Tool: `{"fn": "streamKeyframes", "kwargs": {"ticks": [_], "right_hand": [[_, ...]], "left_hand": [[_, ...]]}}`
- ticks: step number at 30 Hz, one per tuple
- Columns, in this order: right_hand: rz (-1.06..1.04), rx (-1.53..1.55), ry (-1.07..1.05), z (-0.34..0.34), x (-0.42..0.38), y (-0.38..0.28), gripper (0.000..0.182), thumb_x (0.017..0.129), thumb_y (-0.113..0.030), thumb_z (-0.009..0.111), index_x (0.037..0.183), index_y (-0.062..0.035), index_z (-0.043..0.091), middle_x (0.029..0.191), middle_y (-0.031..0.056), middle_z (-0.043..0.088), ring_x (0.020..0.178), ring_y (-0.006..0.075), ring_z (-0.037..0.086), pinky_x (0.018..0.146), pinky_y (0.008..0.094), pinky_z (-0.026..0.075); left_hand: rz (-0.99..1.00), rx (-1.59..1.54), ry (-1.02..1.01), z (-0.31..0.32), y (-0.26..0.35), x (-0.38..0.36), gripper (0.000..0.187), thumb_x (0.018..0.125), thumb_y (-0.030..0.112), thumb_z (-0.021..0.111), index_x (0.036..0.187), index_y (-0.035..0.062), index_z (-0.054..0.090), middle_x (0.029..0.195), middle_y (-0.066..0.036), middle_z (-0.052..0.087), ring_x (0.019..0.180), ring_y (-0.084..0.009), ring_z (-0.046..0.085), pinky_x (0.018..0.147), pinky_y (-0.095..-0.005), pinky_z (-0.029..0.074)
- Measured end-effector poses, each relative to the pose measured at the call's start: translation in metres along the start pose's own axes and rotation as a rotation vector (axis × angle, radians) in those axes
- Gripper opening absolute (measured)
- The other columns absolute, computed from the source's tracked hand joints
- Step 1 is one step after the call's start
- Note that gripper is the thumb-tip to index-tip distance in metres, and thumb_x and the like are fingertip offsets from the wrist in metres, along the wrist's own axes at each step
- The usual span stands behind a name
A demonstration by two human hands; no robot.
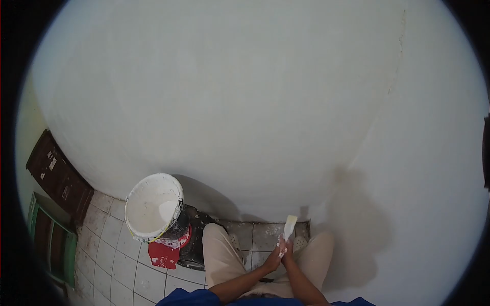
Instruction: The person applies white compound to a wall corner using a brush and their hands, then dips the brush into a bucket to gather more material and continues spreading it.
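Hands (pixel 287 249) are meeting low between the person's knees, with white smears showing on their fingers. The right hand (pixel 287 249) is curling around the lower part of a flat, pale tool (pixel 290 227), whose yellowish end is pointing up and away, towards the foot of the wall (pixel 255 112). The left hand (pixel 273 261) is lying against the right one with its fingers partly bent; whether it is also gripping the tool, I cannot tell, as the two are overlapping. Beige trousers (pixel 220 255) are flanking the forearms, and pale shoes (pixel 300 242) are resting on the tiled floor (pixel 122 270). Off to the left, a bucket (pixel 137 204) is standing with white material coating its inner wall, and a white-spattered red piece (pixel 163 256) is jutting out below it. Farther left, a brown door (pixel 61 168) and a green frame (pixel 71 265) are showing, while a soft shadow is falling across the wall at right
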State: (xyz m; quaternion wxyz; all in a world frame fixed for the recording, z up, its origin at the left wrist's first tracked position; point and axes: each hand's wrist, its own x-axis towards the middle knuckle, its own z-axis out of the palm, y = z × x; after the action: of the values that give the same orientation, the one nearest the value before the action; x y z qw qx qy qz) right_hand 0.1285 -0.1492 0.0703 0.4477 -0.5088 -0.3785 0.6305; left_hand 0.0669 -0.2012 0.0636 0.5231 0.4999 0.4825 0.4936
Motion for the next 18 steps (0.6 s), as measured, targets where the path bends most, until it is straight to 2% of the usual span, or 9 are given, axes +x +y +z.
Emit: {"fn": "streamKeyframes", "kwargs": {"ticks": [4,7,10,11,12,13,15,17,18], "right_hand": [[0.130,-0.065,0.058,0.004,-0.002,-0.009,0.028,0.087,-0.028,0.048,0.086,-0.0007,0.054,0.077,0.0032,0.053,0.065,0.0100,0.048,0.054,0.0241,0.038],[-0.037,-0.242,-0.083,0.006,-0.016,0.002,0.028,0.088,-0.028,0.048,0.091,-0.0008,0.056,0.080,0.0052,0.055,0.069,0.0105,0.050,0.055,0.0246,0.040],[-0.058,0.003,-0.025,-0.002,0.001,0.020,0.029,0.087,-0.029,0.049,0.090,-0.0005,0.056,0.079,0.0055,0.055,0.068,0.0117,0.051,0.056,0.0265,0.041],[0.105,-0.036,0.031,-0.005,0.007,0.009,0.030,0.086,-0.030,0.050,0.090,-0.0008,0.056,0.079,0.0053,0.055,0.067,0.0121,0.051,0.056,0.0271,0.041],[0.270,-0.072,0.088,-0.008,0.014,-0.004,0.031,0.085,-0.031,0.051,0.089,-0.0010,0.056,0.079,0.0051,0.055,0.066,0.0126,0.051,0.056,0.0277,0.041],[0.260,0.017,0.077,-0.011,0.017,0.003,0.032,0.085,-0.033,0.052,0.090,-0.0013,0.056,0.078,0.0048,0.054,0.065,0.0128,0.051,0.056,0.0278,0.041],[0.216,0.114,0.019,-0.012,0.005,0.013,0.033,0.084,-0.034,0.053,0.090,-0.0011,0.056,0.078,0.0043,0.054,0.065,0.0130,0.051,0.057,0.0282,0.042],[0.147,0.039,-0.054,0.000,-0.009,0.009,0.035,0.085,-0.034,0.053,0.090,0.0000,0.055,0.076,0.0041,0.053,0.065,0.0130,0.051,0.059,0.0286,0.042],[0.113,-0.044,-0.077,0.008,-0.011,0.006,0.035,0.085,-0.035,0.052,0.089,0.0005,0.055,0.074,0.0039,0.053,0.065,0.0131,0.050,0.060,0.0288,0.042]], "left_hand": [[0.074,0.157,0.096,0.000,0.018,-0.005,0.058,0.093,0.044,0.026,0.129,-0.0025,0.029,0.123,-0.015,0.042,0.115,-0.0219,0.038,0.098,-0.0324,0.027],[-0.574,-0.332,0.061,-0.020,0.019,0.009,0.058,0.093,0.042,0.027,0.130,-0.0030,0.027,0.129,-0.016,0.036,0.121,-0.0233,0.032,0.101,-0.0322,0.022],[-0.042,-0.022,-0.011,-0.012,0.005,0.000,0.054,0.093,0.037,0.032,0.131,-0.0003,0.025,0.125,-0.021,0.039,0.117,-0.0275,0.037,0.100,-0.0344,0.025],[-0.159,0.073,-0.114,-0.008,0.006,-0.009,0.049,0.093,0.034,0.033,0.127,-0.0012,0.031,0.123,-0.021,0.041,0.116,-0.0277,0.039,0.098,-0.0337,0.027],[0.017,0.115,-0.025,0.003,0.008,-0.012,0.046,0.093,0.032,0.034,0.125,-0.0017,0.033,0.122,-0.021,0.042,0.115,-0.0274,0.040,0.098,-0.0336,0.028],[0.188,0.156,0.058,0.012,0.008,-0.016,0.044,0.093,0.030,0.035,0.123,-0.0022,0.035,0.122,-0.020,0.043,0.114,-0.0271,0.040,0.097,-0.0336,0.028],[0.037,0.048,0.034,0.003,-0.025,-0.015,0.044,0.093,0.027,0.034,0.126,-0.0027,0.031,0.124,-0.020,0.041,0.116,-0.0275,0.038,0.098,-0.0331,0.027],[-0.428,-0.200,-0.013,-0.014,0.025,-0.001,0.044,0.094,0.024,0.031,0.129,-0.0028,0.028,0.126,-0.021,0.039,0.119,-0.0286,0.036,0.099,-0.0330,0.026],[-0.274,-0.092,0.072,-0.014,0.027,0.002,0.047,0.094,0.025,0.031,0.131,-0.0026,0.024,0.129,-0.021,0.036,0.121,-0.0288,0.033,0.100,-0.0330,0.024]]}}
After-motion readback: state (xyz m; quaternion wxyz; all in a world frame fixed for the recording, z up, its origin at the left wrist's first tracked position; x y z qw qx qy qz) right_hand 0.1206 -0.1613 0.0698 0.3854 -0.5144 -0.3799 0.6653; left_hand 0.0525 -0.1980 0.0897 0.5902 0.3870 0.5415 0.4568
